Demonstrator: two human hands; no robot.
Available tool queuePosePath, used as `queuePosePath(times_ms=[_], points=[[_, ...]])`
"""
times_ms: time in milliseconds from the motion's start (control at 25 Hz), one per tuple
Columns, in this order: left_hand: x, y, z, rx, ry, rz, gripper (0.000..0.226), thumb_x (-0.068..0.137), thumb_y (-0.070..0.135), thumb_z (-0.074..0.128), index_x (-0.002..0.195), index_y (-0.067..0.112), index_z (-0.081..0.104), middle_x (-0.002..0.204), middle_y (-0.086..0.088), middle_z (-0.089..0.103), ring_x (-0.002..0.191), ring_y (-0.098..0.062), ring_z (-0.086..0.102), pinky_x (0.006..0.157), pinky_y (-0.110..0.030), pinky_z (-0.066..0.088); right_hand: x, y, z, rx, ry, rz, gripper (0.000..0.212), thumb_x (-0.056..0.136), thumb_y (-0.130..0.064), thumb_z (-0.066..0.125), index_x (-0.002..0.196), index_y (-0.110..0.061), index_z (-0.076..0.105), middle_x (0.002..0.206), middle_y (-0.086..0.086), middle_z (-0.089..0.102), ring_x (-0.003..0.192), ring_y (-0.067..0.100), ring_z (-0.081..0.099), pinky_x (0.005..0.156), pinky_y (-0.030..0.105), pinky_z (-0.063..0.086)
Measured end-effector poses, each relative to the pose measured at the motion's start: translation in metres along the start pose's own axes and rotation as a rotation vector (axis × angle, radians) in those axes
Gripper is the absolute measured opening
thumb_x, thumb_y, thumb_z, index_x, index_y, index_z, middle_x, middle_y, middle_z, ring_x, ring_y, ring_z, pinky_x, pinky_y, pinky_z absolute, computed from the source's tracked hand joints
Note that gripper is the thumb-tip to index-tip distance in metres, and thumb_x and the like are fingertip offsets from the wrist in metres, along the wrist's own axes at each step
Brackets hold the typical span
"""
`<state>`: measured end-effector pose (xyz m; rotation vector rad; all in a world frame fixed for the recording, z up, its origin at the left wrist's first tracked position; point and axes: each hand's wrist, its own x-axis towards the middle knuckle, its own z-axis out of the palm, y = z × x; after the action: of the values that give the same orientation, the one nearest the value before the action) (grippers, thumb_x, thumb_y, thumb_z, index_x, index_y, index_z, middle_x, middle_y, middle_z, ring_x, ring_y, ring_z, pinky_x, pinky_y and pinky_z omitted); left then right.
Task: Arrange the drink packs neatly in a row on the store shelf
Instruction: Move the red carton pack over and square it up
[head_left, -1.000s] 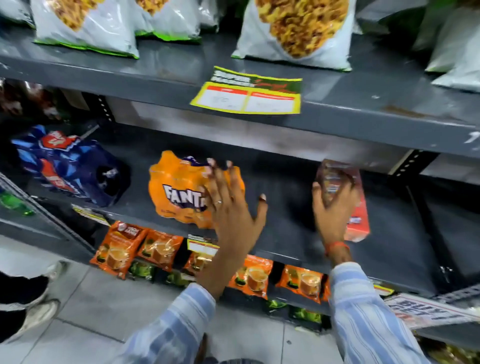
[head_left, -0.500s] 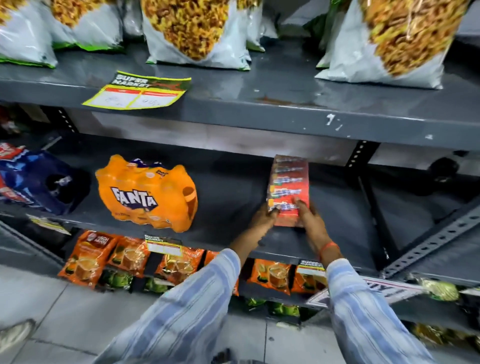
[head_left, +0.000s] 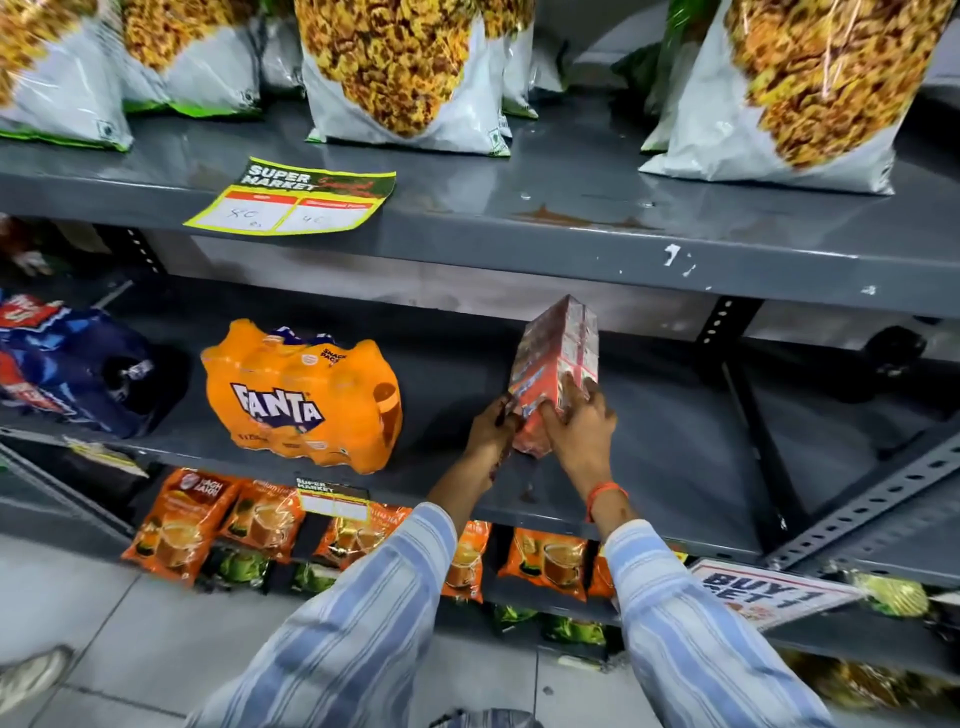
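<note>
A red shrink-wrapped pack of drink cartons (head_left: 558, 358) stands tilted on the grey middle shelf (head_left: 675, 457), its near end lifted at the shelf's front. My left hand (head_left: 491, 428) grips its lower left side and my right hand (head_left: 579, 423) grips its lower right corner. An orange Fanta pack (head_left: 301, 397) rests on the same shelf to the left, apart from the red pack. Further left lies a dark blue drink pack (head_left: 78, 364), partly cut off by the frame edge.
Large snack bags (head_left: 400, 67) line the upper shelf, which carries a yellow price tag (head_left: 293, 200) on its lip. Orange tea sachets (head_left: 182, 525) hang below the middle shelf. A slotted upright (head_left: 727, 327) stands to the right, and a shoe (head_left: 31, 675) shows on the tiled floor.
My left hand left the Fanta pack and joined my right hand on the red pack. The red pack has been turned and tipped on edge near the shelf front.
</note>
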<state>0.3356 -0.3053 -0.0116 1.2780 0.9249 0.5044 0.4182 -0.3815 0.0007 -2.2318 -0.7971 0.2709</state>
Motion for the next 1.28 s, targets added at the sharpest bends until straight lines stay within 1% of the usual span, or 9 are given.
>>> queuePosePath(times_ms=[280,440,600,720,840,960,1040,1120,1280], points=[[0.002,-0.007,0.019,-0.153,-0.160,-0.100,0.040,0.094,0.021,0.053,0.130,0.004,0.049,0.121,-0.018,0.061,0.098,-0.028,0.061,0.098,-0.045,0.046,-0.006,0.020,-0.011,0.291,0.032,0.151,0.063,0.083,-0.045,0.033,0.136,-0.013,0.046,0.136,0.016,0.055,0.122,0.036,0.053,0.114,0.052,0.030],[0.008,0.004,0.031,-0.118,-0.099,-0.082,0.036,0.094,0.012,0.051,0.129,0.009,0.047,0.116,-0.016,0.061,0.089,-0.023,0.061,0.083,-0.038,0.051,-0.011,0.034,-0.012,0.484,0.026,0.183,0.034,0.099,-0.022,0.041,0.128,-0.008,0.051,0.120,0.014,0.064,0.104,0.030,0.063,0.087,0.036,0.051],[0.016,0.013,0.022,-0.290,-0.131,-0.207,0.017,0.085,0.020,0.065,0.099,0.015,0.057,0.092,-0.011,0.067,0.071,-0.021,0.063,0.062,-0.032,0.053,-0.008,0.037,-0.016,0.831,0.029,0.222,0.025,0.096,-0.005,0.043,0.119,-0.005,0.054,0.103,0.006,0.064,0.089,0.018,0.064,0.066,0.015,0.056],[0.029,0.010,0.026,-0.301,-0.118,-0.260,0.055,0.069,0.012,0.080,0.116,-0.001,0.056,0.106,-0.025,0.068,0.064,-0.025,0.070,0.049,-0.033,0.058,-0.010,0.039,-0.019,0.914,-0.019,0.235,0.027,0.095,-0.004,0.044,0.120,-0.007,0.054,0.102,0.005,0.065,0.086,0.015,0.065,0.065,0.015,0.056],[0.041,0.020,0.035,-0.275,-0.140,-0.330,0.046,0.067,0.006,0.080,0.108,-0.002,0.061,0.090,-0.020,0.073,0.064,-0.026,0.071,0.057,-0.038,0.060,-0.004,0.044,-0.027,0.774,-0.088,0.237,0.032,0.097,-0.010,0.043,0.127,-0.006,0.054,0.112,0.007,0.064,0.095,0.019,0.064,0.073,0.015,0.054],[0.045,0.034,0.035,0.183,-0.051,-0.059,0.074,0.045,0.023,0.087,0.111,0.005,0.061,0.113,-0.018,0.067,0.099,-0.031,0.065,0.092,-0.042,0.053,0.004,0.059,-0.026,0.384,-0.179,0.199,0.030,0.094,-0.016,0.049,0.121,-0.007,0.061,0.119,0.011,0.065,0.110,0.019,0.058,0.088,0.026,0.047],[0.038,0.045,0.035,0.694,-0.041,0.208,0.081,0.050,0.030,0.085,0.123,0.013,0.056,0.125,-0.019,0.056,0.116,-0.034,0.051,0.102,-0.036,0.041,0.010,0.069,-0.023,0.202,-0.062,0.189,0.046,0.085,-0.043,0.057,0.112,-0.007,0.064,0.116,0.019,0.067,0.111,0.025,0.059,0.096,0.039,0.045],[0.033,0.047,0.030,0.998,-0.085,0.421,0.082,0.066,0.023,0.080,0.138,0.015,0.041,0.134,-0.021,0.045,0.125,-0.036,0.039,0.104,-0.035,0.029,0.023,0.068,-0.034,0.303,0.059,0.263,0.056,0.086,-0.046,0.058,0.123,-0.005,0.057,0.128,0.024,0.057,0.120,0.031,0.054,0.103,0.041,0.040],[0.047,0.045,-0.004,1.036,-0.259,0.528,0.093,0.069,0.016,0.078,0.146,0.011,0.026,0.138,-0.021,0.041,0.128,-0.037,0.040,0.105,-0.034,0.030,0.060,0.065,-0.067,0.761,0.202,0.368,0.072,0.090,-0.052,0.049,0.149,-0.017,0.026,0.149,0.001,0.038,0.135,0.019,0.041,0.115,0.036,0.029]])
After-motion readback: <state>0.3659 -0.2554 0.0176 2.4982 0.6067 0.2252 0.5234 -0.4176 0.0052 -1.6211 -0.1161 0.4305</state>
